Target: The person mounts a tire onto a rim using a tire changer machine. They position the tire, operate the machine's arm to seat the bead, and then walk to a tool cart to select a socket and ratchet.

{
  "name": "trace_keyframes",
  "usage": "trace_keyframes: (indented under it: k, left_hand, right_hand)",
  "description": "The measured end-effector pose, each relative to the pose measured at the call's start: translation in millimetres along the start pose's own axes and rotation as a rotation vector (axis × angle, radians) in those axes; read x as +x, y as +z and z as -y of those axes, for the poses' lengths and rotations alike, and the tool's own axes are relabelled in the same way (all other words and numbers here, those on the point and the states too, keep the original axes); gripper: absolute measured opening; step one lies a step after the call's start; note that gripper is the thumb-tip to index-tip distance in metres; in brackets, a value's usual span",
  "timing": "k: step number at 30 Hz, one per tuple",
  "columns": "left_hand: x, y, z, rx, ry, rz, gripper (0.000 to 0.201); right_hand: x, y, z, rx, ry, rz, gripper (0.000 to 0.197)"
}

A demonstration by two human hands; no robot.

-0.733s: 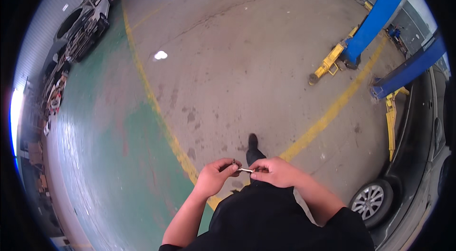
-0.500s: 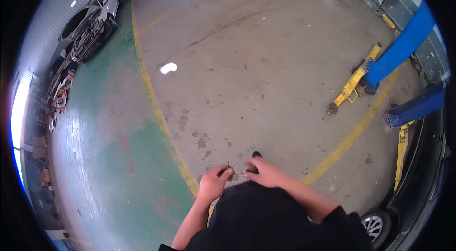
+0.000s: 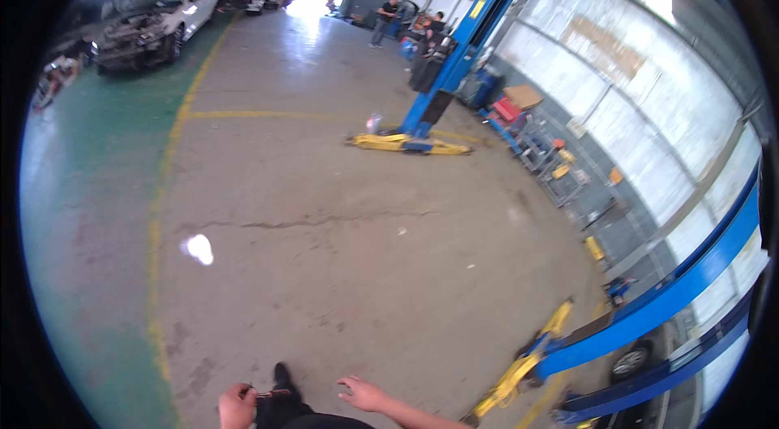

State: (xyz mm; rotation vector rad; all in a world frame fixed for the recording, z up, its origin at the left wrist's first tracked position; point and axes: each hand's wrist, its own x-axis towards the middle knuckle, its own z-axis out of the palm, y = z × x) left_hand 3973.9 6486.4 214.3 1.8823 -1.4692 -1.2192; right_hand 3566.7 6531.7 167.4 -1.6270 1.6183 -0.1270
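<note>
Low in the head view, my left hand (image 3: 235,408) is closed in a pinch. A small thin piece (image 3: 264,395), too small and blurred to name, sticks out of its fingers to the right. My right hand (image 3: 363,394) is off to the right, apart from the left one, with its fingers stretched out and nothing seen in them. Between the hands, lower down, a dark shoe (image 3: 282,375) and dark trousers show above the workshop floor (image 3: 324,299).
Ahead stands a blue lift post (image 3: 446,76) with yellow arms (image 3: 410,144) on the floor. Another blue post (image 3: 649,319) with a yellow arm (image 3: 511,376) is close on the right. A stripped car (image 3: 150,23) stands far left. Two people are at the back, one standing (image 3: 385,21).
The view has swung upward, bringing the back of the workshop in. My right hand has parted from my left and opened. The thin piece stays with the left hand.
</note>
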Motion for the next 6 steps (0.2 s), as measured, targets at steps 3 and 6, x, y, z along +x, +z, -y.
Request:
trace_keyframes:
  k: [3,6]
  left_hand:
    - [151,38,-86,0.035,0.006,0.173,0.030]
    - [304,35,-187,0.172,0.319,0.220,0.031]
  right_hand:
    - [56,-58,-99,0.076,0.407,0.002,0.059]
    - [155,-104,-148,0.221,0.572,0.121,0.064]
